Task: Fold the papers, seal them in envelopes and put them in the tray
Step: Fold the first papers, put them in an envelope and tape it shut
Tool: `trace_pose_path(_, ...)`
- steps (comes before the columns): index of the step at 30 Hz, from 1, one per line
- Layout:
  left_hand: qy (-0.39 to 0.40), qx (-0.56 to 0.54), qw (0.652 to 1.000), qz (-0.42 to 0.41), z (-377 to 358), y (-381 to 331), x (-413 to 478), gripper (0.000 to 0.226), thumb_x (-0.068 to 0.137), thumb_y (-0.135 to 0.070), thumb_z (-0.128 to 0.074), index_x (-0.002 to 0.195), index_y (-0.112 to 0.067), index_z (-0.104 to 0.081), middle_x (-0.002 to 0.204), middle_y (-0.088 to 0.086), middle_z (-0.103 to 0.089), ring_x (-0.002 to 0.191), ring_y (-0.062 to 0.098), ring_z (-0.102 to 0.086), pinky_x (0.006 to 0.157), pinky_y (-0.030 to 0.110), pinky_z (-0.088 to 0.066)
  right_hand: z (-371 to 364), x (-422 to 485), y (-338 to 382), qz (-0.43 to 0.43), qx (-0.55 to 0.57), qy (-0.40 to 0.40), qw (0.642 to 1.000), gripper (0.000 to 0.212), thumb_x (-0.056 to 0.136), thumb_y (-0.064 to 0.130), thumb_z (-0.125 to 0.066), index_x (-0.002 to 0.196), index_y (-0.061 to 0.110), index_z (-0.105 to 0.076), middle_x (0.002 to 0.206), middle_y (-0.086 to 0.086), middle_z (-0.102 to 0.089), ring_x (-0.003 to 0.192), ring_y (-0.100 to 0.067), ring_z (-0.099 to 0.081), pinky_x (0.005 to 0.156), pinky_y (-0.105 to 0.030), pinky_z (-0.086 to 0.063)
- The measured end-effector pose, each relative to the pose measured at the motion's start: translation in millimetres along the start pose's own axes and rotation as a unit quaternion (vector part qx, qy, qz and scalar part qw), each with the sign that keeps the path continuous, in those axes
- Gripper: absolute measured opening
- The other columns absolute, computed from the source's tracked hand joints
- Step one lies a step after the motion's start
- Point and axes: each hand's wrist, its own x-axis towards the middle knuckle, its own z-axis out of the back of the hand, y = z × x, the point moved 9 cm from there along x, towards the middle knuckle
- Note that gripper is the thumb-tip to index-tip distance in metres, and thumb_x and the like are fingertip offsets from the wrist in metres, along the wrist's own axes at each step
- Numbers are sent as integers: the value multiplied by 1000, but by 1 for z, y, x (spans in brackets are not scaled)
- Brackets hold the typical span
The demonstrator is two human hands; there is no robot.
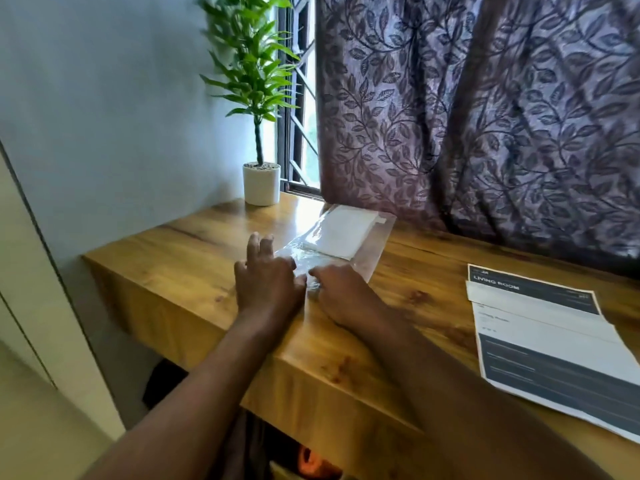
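Left hand [267, 284] lies flat, fingers straight, touching the envelope's [370, 249] near end. Right hand [334, 291] rests on that end, grip unclear. Papers [543, 332] lie well right of it.

- We find bare table [173, 265] left of the clear envelope [349, 233], open toward the wall [104, 133].
- The potted plant [261, 184] blocks our far corner; the curtain [485, 133] hangs along the back edge.
- Printed papers [550, 341] cover the right side.

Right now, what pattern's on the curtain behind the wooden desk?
Purple fabric curtain: dark leaf-and-vine print, clearest in head view.
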Motion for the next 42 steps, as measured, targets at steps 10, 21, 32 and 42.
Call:
trace_pose_path(10, 90, -117, 987, 60, -16, 14, 6, 43, 80, -52, -60, 118, -37, -70, 165, 5, -24, 154, 25, -6, 112, 50, -27, -21, 72, -14, -111, -100, 70, 986, 59, 92, 13, -51, 148, 3, -39, 157, -22, -36, 144, -38, -35, 116, -48, -30)
trace_pose_path(21, 88, -128, 985, 70, -22, 21, 14, 51, 79, -44, -58, 130, -42, -61, 165, 2, -25, 154, 22, -7, 113, 47, -24, -15, 129, -46, -155, -69, 55, 984, 31, 99, 24, -50, 125, 13, -62, 133, -19, -60, 122, -41, -55, 86, -45, -43)
trace_pose_path(32, 90, -118, 987, 63, -25, 19, 11, 63, 79, -42, -48, 142, -39, -52, 166, 1, -22, 154, 22, -4, 114, 51, -21, 3, 126, 13, -56, -261, -39, 963, 27, 83, -7, -58, 103, 6, -71, 103, -14, -75, 92, -33, -74, 52, -36, -44)
trace_pose_path(42, 110, -110, 987, 51, -30, 19, 15, 65, 77, -58, -41, 140, -43, -53, 170, -1, 0, 154, 23, 13, 113, 54, -19, 8, 88, 29, -7, -290, -69, 955, 20, 86, 4, -64, 105, 8, -69, 107, -13, -71, 98, -36, -69, 75, -36, -49)
